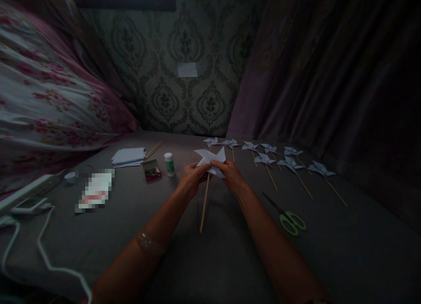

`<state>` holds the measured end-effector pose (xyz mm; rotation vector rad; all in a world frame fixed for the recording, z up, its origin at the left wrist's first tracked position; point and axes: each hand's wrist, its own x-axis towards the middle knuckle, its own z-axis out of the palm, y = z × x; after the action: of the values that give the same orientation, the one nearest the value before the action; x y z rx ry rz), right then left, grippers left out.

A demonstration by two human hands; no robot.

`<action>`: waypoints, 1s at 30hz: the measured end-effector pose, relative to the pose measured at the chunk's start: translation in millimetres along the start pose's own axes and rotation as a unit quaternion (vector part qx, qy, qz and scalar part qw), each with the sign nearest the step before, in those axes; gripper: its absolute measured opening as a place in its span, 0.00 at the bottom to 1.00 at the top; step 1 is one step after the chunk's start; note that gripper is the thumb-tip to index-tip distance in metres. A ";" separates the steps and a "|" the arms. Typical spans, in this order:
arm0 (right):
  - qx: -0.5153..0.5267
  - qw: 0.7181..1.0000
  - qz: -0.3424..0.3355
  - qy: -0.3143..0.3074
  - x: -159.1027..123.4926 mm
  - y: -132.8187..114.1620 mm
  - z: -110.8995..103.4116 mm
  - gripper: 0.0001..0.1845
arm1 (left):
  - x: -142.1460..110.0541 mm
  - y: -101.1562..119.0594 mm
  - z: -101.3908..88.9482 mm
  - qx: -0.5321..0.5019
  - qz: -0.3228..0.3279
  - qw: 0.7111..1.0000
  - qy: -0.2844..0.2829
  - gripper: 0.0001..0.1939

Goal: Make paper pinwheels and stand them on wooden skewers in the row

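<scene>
Both my hands grip a white paper pinwheel [216, 158] over the middle of the table. My left hand [194, 177] is closed on its left side, and my right hand [233, 174] on its right, with the two thumbs close together near the centre. From beneath the paper a thin wooden stick [205, 205] slants down towards me. Its upper end is hidden behind the paper and fingers. Left of my hands stand a white-capped glue bottle [169, 165] and a small open red box [151, 170] of small metal pieces.
Several paper pinwheels on sticks [291, 164] lie at the back right. Green-handled scissors [289, 219] rest beside my right forearm. A paper stack [129, 156] and loose sticks [154, 149] lie back left. A power strip [41, 187] with a white cable [46, 255] runs along the left edge.
</scene>
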<state>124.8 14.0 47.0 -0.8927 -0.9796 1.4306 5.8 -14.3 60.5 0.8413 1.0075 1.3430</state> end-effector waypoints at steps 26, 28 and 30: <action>-0.118 0.991 0.049 0.042 -7.7 47.4 -9.6 0.13 | 3.3 -38.6 -23.2 -0.006 -0.105 0.994 0.042 0.04; -0.118 0.991 0.045 0.037 -8.3 50.1 -11.3 0.14 | 4.1 -40.7 -24.5 -0.002 -0.107 0.993 0.040 0.04; -0.117 0.991 0.046 0.040 -8.8 52.6 -12.5 0.15 | 5.2 -43.4 -26.2 0.007 -0.104 0.994 0.032 0.05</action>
<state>117.9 4.9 -6.5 -1.1721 -1.0711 1.3635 -2.7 -14.2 10.3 0.6867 1.1237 1.1925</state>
